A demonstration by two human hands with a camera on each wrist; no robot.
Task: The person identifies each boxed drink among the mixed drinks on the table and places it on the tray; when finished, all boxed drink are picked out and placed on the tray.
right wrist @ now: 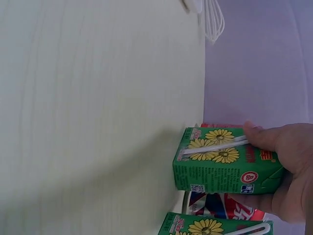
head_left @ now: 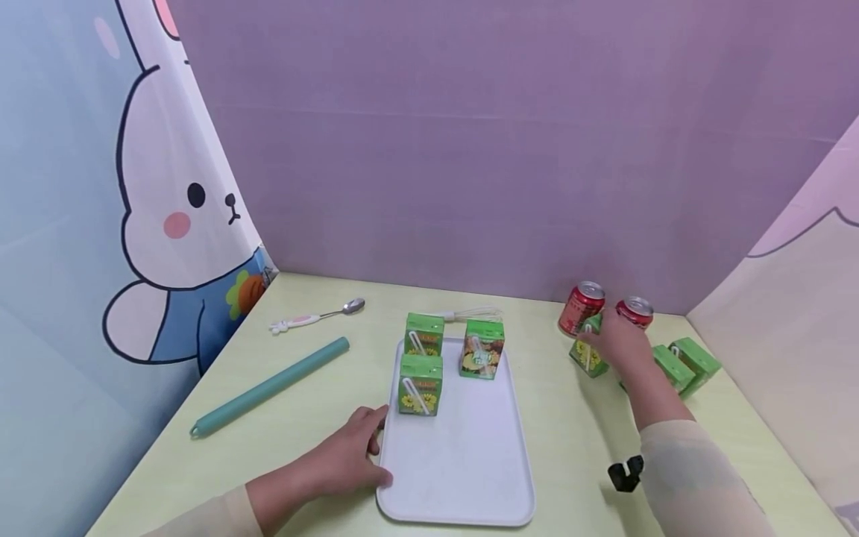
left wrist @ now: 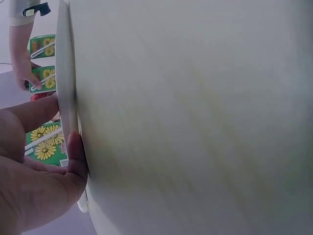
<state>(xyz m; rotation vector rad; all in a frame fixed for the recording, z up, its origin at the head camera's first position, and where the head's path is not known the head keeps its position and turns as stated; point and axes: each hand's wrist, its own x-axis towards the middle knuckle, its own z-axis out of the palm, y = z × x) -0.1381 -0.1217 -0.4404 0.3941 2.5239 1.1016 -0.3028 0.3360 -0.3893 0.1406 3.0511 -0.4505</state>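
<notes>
The right hand (head_left: 620, 343) pinched a green carton (right wrist: 215, 161) near its top, thumb opposing fingers; whether its base touched the tabletop (head_left: 315, 403) could not be told. Two red cans (head_left: 581, 313) stood just behind it and two more cartons (head_left: 699, 364) beside the hand, so a sideways swing could topple one, and too hard a squeeze might dent the held carton. The left hand (head_left: 345, 455) gripped the left edge of the white tray (head_left: 470, 470), thumb and fingers set apart along it; a sharp tug there could tip the three upright cartons (head_left: 420, 388) on its far half, while a forward shove might nudge the whisk (head_left: 451, 316) beyond.
</notes>
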